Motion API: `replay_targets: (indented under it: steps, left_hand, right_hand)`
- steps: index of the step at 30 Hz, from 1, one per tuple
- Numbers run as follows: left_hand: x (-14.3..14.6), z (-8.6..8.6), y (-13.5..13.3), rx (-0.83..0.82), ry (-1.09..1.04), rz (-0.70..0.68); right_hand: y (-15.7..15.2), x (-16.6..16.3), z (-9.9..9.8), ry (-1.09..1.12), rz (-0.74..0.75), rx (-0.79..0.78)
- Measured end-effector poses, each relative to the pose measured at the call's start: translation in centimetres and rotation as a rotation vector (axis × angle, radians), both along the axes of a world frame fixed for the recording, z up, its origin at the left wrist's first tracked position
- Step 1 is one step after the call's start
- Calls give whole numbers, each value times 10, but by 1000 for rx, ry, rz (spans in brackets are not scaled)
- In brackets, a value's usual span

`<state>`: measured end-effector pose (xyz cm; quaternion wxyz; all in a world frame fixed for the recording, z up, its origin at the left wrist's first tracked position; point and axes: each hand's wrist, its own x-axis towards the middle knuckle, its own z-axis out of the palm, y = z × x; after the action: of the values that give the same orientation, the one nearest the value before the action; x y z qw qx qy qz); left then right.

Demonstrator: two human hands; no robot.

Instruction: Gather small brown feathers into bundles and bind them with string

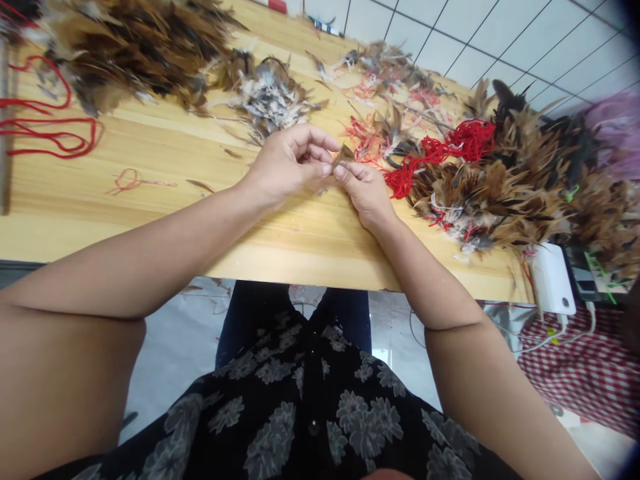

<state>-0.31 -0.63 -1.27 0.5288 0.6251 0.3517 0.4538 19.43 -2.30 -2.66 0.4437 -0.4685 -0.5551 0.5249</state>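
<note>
Over the middle of the wooden table, my left hand (290,160) and my right hand (364,190) meet at the fingertips. Between them is a small brown feather (344,155), its tip pointing up and away from me. Both thumbs press against the index fingers at its base, so the quill end is hidden. Just beyond my left hand lies a bunch of grey-white feathers (275,97). Close to my right hand is a tangle of red string (400,179), with a heap of brown feathers (495,193) to its right.
A large pile of brown feathers (145,47) covers the back left of the wooden table (310,247). Red cord (75,143) lies at the left edge. A white power bank (553,277) with a cable sits at the right front edge. Loose feather scraps (385,67) lie near the tiled wall.
</note>
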Motion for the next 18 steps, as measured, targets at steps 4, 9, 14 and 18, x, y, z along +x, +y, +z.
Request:
replay_targets:
  steps: [4,9,14,18]
  left_hand:
    - [4,-3,1,-20,-100,0]
    - [5,0,-1,-6,-27,-2]
    - [1,2,-2,-124,-124,-128]
    - [-3,-3,3,-158,-136,-204]
  right_hand:
    - [1,-1,-1,44,-21,8]
    - [0,-3,0,15,8,16]
    - [-1,-2,5,-58,87,38]
    - [1,0,6,-82,149,43]
